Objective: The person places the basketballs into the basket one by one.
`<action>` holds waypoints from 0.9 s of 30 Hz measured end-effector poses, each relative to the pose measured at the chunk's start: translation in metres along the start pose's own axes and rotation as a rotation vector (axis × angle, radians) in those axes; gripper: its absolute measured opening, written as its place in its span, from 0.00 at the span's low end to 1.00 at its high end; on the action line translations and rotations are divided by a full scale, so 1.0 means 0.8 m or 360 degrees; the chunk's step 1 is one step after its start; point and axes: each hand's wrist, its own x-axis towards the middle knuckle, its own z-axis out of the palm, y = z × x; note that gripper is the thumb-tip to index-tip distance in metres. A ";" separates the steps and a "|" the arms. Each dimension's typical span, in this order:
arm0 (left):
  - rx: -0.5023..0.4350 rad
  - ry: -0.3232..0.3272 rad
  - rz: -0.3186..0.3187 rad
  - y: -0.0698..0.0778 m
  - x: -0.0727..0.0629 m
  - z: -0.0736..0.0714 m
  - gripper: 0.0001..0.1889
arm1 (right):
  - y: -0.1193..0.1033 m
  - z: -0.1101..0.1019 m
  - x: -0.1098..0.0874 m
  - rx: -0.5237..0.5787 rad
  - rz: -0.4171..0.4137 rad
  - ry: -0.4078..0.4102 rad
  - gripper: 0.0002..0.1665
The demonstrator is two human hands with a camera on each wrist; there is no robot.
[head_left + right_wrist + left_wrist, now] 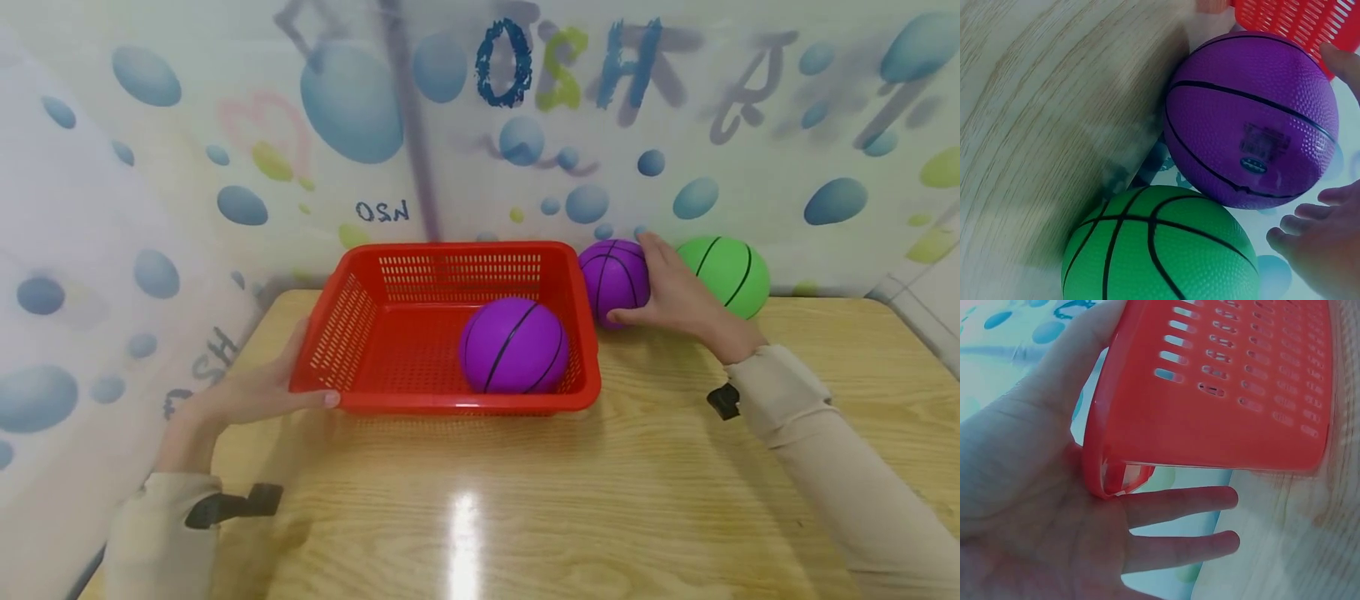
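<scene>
Wide wood table (360, 500) seen at six o'clock. Red basket (450, 403) touched at eight-o'clock corner by spread left hand (258, 392); inner purple ball (514, 346) kept at four. Outer purple ball (611, 283), just past two-o'clock rim, framed by spread right hand (675, 292); green ball (726, 273) at three.

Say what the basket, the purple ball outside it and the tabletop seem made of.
Basket: likely glossy molded plastic; shiny rim, slotted walls. Purple ball: probably rubber or vinyl, given the pebbled surface. Tabletop: wood or laminate; grain shows, with glossy reflection.

Left grip (251, 392): fingers (1182, 549) straight; right grip (672, 292): thumb (632, 317) spread; arms (847, 483) extended
</scene>
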 end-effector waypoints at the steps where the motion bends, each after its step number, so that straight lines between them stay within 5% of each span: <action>1: 0.0007 0.0000 -0.0002 0.000 -0.001 0.000 0.60 | 0.000 0.002 0.001 -0.0001 -0.0002 0.0008 0.69; 27: 0.0058 0.0002 0.0053 -0.002 0.002 -0.002 0.60 | 0.008 0.034 0.011 -0.0173 -0.0114 0.0156 0.68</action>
